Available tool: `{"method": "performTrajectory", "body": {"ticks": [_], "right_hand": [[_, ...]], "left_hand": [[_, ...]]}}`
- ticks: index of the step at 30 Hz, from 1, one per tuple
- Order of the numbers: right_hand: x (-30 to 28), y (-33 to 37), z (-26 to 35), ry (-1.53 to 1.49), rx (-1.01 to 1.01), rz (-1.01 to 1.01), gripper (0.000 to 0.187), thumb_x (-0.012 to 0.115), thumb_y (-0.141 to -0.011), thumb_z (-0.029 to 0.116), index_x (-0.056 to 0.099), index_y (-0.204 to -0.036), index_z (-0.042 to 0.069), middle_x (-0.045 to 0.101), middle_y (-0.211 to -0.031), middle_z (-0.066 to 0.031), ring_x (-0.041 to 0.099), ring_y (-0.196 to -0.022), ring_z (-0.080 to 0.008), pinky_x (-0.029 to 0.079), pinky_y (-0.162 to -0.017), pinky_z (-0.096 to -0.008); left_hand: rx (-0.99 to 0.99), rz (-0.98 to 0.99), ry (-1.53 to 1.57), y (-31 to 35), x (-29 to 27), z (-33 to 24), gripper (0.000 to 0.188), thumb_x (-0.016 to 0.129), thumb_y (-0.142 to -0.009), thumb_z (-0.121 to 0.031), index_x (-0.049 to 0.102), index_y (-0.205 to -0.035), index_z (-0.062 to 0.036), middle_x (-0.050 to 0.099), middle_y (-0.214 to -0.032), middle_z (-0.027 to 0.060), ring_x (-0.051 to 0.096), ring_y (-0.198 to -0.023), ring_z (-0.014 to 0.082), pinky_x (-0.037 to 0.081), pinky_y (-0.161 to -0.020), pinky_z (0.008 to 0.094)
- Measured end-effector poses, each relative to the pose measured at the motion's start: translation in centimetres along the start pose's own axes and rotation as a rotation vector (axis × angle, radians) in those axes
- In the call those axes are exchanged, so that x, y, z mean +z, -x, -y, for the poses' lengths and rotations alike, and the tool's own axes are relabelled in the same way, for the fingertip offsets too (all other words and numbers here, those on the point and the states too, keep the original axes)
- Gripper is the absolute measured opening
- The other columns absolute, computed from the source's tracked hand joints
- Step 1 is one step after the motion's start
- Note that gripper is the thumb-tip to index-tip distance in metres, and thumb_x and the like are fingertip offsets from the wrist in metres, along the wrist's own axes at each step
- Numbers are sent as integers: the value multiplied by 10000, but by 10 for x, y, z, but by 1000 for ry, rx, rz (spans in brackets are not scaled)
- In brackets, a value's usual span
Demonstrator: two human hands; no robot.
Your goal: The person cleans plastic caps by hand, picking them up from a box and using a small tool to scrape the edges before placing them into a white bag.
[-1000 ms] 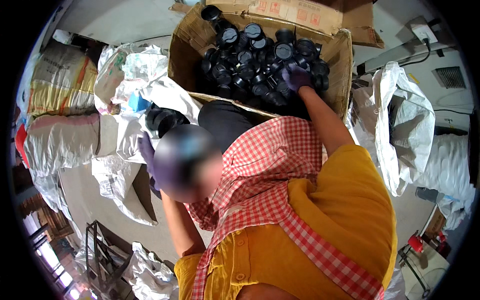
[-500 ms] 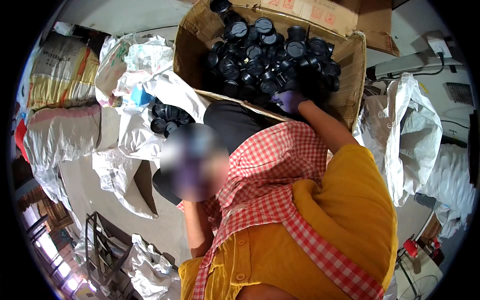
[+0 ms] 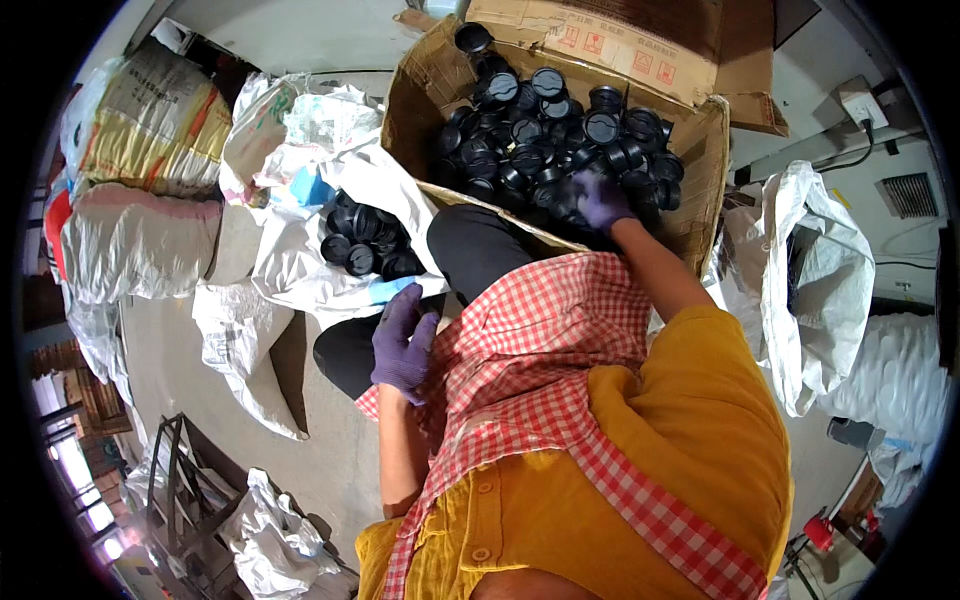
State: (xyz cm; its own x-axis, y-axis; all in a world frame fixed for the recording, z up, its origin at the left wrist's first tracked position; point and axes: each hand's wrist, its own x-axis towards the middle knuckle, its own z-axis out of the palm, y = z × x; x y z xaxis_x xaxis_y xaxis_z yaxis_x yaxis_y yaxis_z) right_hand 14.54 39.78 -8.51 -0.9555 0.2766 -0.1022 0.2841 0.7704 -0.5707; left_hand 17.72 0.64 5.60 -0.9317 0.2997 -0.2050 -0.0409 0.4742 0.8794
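A large cardboard box holds a heap of black round plastic caps. In a purple glove, my right hand reaches into the near side of this heap. Its fingers are down among the caps, and whether they grip one is hidden. My left hand, gloved the same way, is over my lap with fingers stretched out and nothing held. Just beyond it lies an open white woven sack, with more black caps in its mouth.
Stacked woven sacks stand at the far left. Another open white sack stands right of the box. A dark metal frame and a crumpled white bag are on the floor at the lower left. A socket with a cable is at the right.
The view has shifted slightly, so the box appears farther right. My right hand has moved a little deeper into the caps. My left hand, previously behind a blurred patch, now shows plainly with fingers extended.
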Motion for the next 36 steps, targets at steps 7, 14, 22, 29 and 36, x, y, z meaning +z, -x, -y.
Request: {"method": "performTrajectory", "body": {"ticks": [7, 14, 22, 29, 36], "right_hand": [[-88, 15, 41, -1015, 99, -89, 255, 637, -761, 110, 592, -992, 11, 606, -772, -81, 591, -669, -165, 486, -586, -256], [-61, 77, 154, -1642, 360, 610, 125, 667, -794, 150, 576, -842, 79, 582, -684, -34, 517, -573, -96, 409, -474, -217], [-81, 101, 174, -726, -561, 169, 388, 606, -755, 33, 551, -1138, 56, 607, -1072, -104, 588, -994, -211, 453, -871, -321], [-74, 109, 198, -310, -820, 382, 321, 650, -746, 146, 578, -1056, 104, 623, -993, -100, 610, -875, -300, 493, -754, -379], [-90, 125, 205, -141, -686, 714, 246, 611, -747, 272, 602, -917, 95, 632, -858, -148, 625, -759, -293, 477, -660, -388]], "left_hand": [[17, -40, 527, -17, 20, -58, 533, 570, -827, -29, 370, -1320, 15, 497, -1193, 120, 500, -1015, 160, 421, -876, 286], [-29, 101, 776, -24, 43, -87, 554, 604, -772, -94, 402, -1275, 22, 534, -1127, 116, 536, -982, 189, 442, -862, 301], [-276, 11, 707, 6, 18, -51, 291, 522, -771, 0, 559, -1060, 13, 606, -921, 91, 594, -789, 179, 509, -689, 303], [-400, 236, 806, 19, 18, -71, 302, 505, -737, 13, 560, -1034, 33, 613, -879, 100, 607, -748, 202, 513, -662, 300], [-47, 230, -92, 41, 9, -65, 293, 549, -747, -62, 563, -1035, -10, 617, -918, 85, 611, -778, 220, 522, -686, 336]]}}
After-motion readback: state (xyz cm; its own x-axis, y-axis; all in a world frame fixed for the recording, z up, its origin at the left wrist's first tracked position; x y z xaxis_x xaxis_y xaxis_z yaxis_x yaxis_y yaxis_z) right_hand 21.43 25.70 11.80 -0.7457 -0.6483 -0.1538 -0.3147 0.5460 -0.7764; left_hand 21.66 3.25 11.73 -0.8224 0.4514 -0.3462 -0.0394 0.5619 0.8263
